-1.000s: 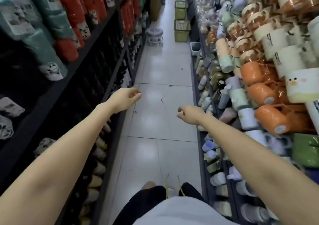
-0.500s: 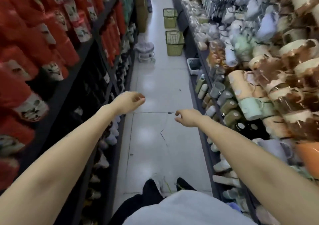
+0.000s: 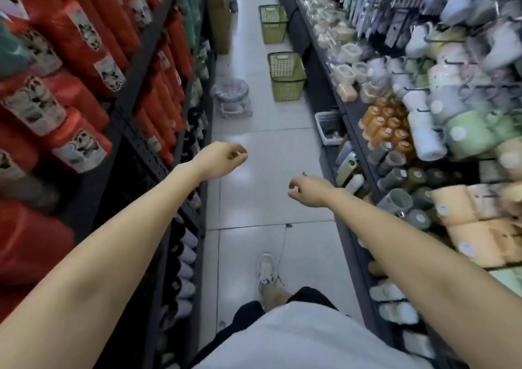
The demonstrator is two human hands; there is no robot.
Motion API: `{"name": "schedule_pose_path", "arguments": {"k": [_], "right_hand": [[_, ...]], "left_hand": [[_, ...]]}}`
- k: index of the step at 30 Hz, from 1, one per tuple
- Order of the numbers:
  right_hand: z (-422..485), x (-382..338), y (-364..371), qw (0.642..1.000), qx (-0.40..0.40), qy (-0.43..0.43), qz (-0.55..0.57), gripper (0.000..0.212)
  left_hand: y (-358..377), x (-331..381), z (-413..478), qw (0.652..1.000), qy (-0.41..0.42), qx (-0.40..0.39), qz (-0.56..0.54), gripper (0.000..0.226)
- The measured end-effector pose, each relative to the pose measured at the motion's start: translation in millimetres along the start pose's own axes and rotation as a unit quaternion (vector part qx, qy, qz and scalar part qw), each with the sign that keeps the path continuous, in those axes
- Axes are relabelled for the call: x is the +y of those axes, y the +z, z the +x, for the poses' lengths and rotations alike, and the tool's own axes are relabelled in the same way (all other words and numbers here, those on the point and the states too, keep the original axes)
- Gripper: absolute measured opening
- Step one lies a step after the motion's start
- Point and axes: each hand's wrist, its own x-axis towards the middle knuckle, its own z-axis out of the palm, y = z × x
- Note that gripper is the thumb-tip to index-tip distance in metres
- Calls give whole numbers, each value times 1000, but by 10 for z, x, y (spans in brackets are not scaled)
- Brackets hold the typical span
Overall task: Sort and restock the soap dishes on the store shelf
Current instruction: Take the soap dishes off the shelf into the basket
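I am in a narrow store aisle with both arms stretched out over the tiled floor. My left hand [image 3: 221, 159] hangs in mid-air near the left shelf with loosely curled fingers and holds nothing. My right hand [image 3: 309, 190] hangs beside the right shelf, fingers also loosely curled and empty. Pale boxy containers [image 3: 348, 53] that may be soap dishes sit on the right shelf further down the aisle; they are blurred. Neither hand touches any goods.
Red packaged rolls [image 3: 84, 43] fill the left black shelving. Mugs and cups [image 3: 429, 139] crowd the right shelf. Two green baskets [image 3: 286, 76] [image 3: 272, 23] and a small white basket [image 3: 327, 128] stand on the floor ahead, with a wrapped stool [image 3: 231, 94] to their left.
I have walked forward along the aisle; the baskets and stool are nearer. Both hands stay raised and empty, and their fingers have curled a little more.
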Motion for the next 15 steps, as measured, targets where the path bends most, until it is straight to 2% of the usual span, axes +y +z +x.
{"name": "schedule_pose_path", "arguments": {"k": [7,15], "right_hand": [[1670,206,-1065,1000,-8,-8,-17,41],[3609,607,-2041,1000,-15,19,-2,41]], "left_hand": [[-861,-685,1578,998,-40,33,-27,35],[-1544,-1558,3671,999,-38,18,-26,31]]}}
